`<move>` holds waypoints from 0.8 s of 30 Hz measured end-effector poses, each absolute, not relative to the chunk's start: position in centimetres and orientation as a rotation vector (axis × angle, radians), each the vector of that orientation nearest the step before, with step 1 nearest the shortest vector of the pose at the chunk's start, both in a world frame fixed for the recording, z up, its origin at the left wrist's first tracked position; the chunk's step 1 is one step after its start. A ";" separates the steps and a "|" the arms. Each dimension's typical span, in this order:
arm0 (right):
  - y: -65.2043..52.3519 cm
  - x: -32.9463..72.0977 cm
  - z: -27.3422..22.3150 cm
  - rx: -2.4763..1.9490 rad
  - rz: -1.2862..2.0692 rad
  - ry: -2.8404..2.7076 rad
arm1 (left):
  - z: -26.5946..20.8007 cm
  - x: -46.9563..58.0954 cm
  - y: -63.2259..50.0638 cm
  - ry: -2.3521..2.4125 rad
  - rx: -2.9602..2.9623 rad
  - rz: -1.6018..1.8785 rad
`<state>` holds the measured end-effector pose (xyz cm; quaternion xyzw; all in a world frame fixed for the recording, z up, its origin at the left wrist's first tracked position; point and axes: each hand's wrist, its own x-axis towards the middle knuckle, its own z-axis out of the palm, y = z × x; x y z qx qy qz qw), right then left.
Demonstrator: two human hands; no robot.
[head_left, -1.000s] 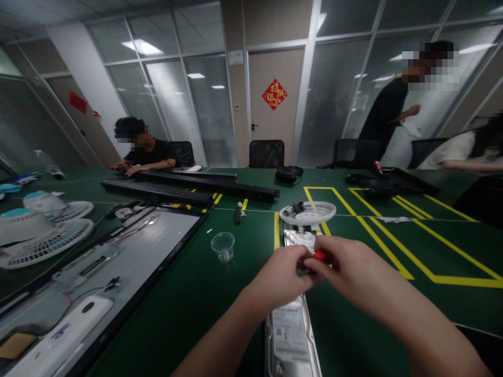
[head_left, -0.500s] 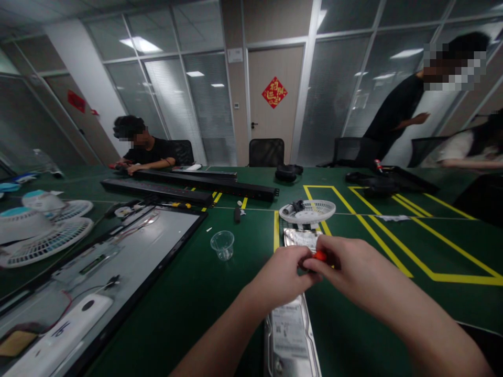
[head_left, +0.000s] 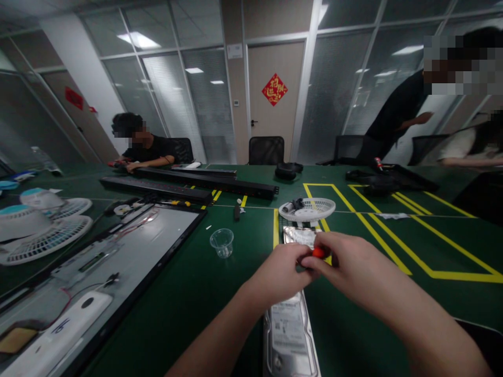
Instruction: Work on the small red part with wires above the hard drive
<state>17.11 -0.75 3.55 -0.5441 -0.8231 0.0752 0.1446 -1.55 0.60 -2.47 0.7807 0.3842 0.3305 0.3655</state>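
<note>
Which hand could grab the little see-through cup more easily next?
Probably the left hand: the clear cup stands to its left, closer to it than to the right hand, which seems to hold the red piece.

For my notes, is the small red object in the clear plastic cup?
No, the small red object is between the left hand and right hand.

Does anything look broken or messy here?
Maybe: the flat panel at left looks opened up, with a black connector exposed on it. A tiny white scrap lies loose near the clear cup. No spill shows around the silver drive.
</note>
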 end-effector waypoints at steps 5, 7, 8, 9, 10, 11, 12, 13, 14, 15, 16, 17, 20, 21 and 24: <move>-1.1 17.4 3.5 -1.309 0.308 -2.441 | -2.6 -1.5 0.6 1.004 1.970 0.861; -1.0 17.2 3.6 -1.357 0.306 -2.438 | -2.6 -1.4 0.6 0.993 1.937 0.879; -0.8 17.1 3.7 -1.408 0.289 -2.426 | -2.5 -1.4 0.6 0.994 1.927 0.878; -0.7 16.9 3.7 -1.470 0.263 -2.408 | -2.5 -1.3 0.6 0.996 1.928 0.872; -0.6 16.8 3.7 -1.534 0.232 -2.387 | -2.5 -1.3 0.6 1.002 1.940 0.864; -0.6 16.8 3.7 -1.595 0.202 -2.365 | -2.4 -1.4 0.6 1.011 1.960 0.853; -0.6 16.9 3.6 -1.642 0.177 -2.344 | -2.4 -1.4 0.6 1.019 1.982 0.844; -0.6 16.9 3.6 -1.658 0.160 -2.328 | -2.3 -1.4 0.6 1.021 2.001 0.836; -0.6 17.1 3.5 -1.647 0.152 -2.323 | -2.3 -1.4 0.5 1.016 2.011 0.829; -0.7 17.3 3.4 -1.569 0.167 -2.336 | -2.3 -1.4 0.5 1.008 2.017 0.823; -0.9 17.4 3.4 -1.483 0.188 -2.351 | -2.3 -1.4 0.5 0.998 2.018 0.819; -1.0 17.6 3.4 -1.384 0.219 -2.378 | -2.3 -1.4 0.5 0.988 2.015 0.818; -1.1 17.6 3.6 -1.277 0.291 -2.429 | -2.4 -1.4 0.4 0.998 1.989 0.844; -1.1 17.6 3.6 -1.297 0.291 -2.432 | -2.5 -1.3 0.4 1.006 1.972 0.857; -0.8 17.2 3.7 -1.420 0.237 -2.405 | -2.6 -1.3 0.4 1.005 1.937 0.875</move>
